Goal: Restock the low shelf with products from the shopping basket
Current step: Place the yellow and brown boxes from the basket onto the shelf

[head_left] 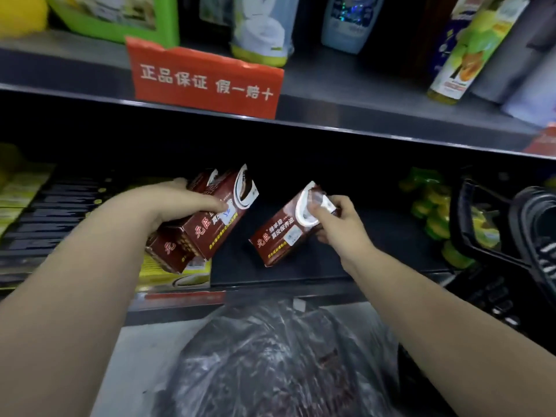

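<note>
Head view: boxes (207,233) in left hand (180,203), right hand (341,221); dark-filled plastic bag (270,356) below

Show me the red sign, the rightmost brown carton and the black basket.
Red paper sign (207,82): head view, its middle.
Rightmost brown cardboard carton (276,245): head view, front face.
Black plastic shopping basket (455,215): head view, left edge.

You've got a red sign (207,82) on the upper shelf (361,94) edge. Above-left of the sign: green box (120,16). Above-right, going outward: white pouch (261,28), blue bottle (349,22), fruit-label bottle (463,52). Well below the sign: clear plastic bag (270,362), dark contents. Below-right of the sign: green-yellow packets (430,203).
</note>
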Demonstrator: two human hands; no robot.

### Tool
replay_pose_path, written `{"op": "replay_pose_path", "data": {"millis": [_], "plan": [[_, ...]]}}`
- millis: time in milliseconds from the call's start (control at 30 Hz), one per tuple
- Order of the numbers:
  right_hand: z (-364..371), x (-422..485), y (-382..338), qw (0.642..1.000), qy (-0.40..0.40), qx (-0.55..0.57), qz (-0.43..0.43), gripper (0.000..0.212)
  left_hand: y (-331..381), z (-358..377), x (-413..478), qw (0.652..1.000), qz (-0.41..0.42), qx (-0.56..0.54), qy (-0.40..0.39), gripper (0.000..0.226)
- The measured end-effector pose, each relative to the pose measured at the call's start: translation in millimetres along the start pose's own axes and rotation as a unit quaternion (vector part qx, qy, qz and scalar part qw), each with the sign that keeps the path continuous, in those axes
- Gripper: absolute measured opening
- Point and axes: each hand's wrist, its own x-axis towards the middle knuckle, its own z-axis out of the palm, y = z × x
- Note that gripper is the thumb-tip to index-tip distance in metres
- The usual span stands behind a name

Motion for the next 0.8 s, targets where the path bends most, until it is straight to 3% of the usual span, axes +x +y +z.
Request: {"op": "replay_pose_path", "data": {"millis": [167,267,367,467,633,800], "plan": [[28,21,29,0.984,-0.161,0.029,0.064,0.026,-25,-35,-16,0.998,-0.023,-0.016,0.063,0.074],[14,36,42,0.968,-0.222,-0.097,0.060,0.030,-33,-45,-30,0.997,-0.042,0.001,0.066,0.080],[0,45,47,0.906,-0.310,-0.288,-0.002,0.046,-33,-49,-37,0.997,-0.039,0.000,0.063,0.088],[2,47,51,0.883,-0.319,-0.338,-0.060,0.046,-26,-44,-36,0.997,-0.033,-0.007,0.066,0.081],[4,42,49,0.858,-0.338,-0.380,-0.075,0.049,-12,-24,-27,0.998,-0.027,-0.010,0.048,0.080],[7,38,49,0.847,-0.354,-0.382,-0.104,0.048,-12,-13,-26,0.999,-0.026,0.001,0.021,0.065]]}}
